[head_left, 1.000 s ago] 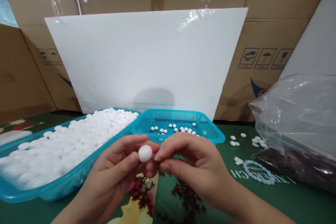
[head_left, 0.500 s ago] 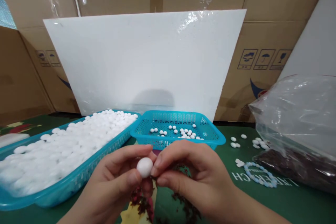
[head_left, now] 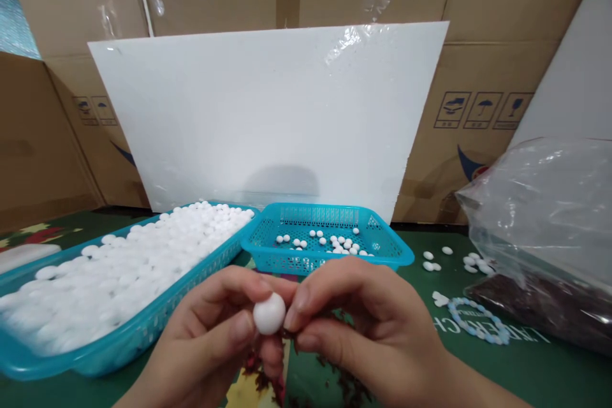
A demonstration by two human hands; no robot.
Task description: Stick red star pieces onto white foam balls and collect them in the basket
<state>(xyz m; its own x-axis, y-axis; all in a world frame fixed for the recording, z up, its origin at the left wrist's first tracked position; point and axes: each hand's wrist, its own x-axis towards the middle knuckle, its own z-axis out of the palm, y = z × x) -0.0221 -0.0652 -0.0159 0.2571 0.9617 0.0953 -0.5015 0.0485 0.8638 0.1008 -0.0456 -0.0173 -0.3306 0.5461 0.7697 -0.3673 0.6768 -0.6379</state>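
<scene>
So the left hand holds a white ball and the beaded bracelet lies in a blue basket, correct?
No: the beaded bracelet lies on the green surface beside the plastic bag, as the head view shows. The left hand does hold a white ball.

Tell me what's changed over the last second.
The left hand and right hand have come slightly lower in view, bringing the ball down too. Nothing was visibly grasped or released: the left still holds the ball, the right's fingertips stay close beside it. Left tray, right tray, bracelet and bag stayed put.
</scene>
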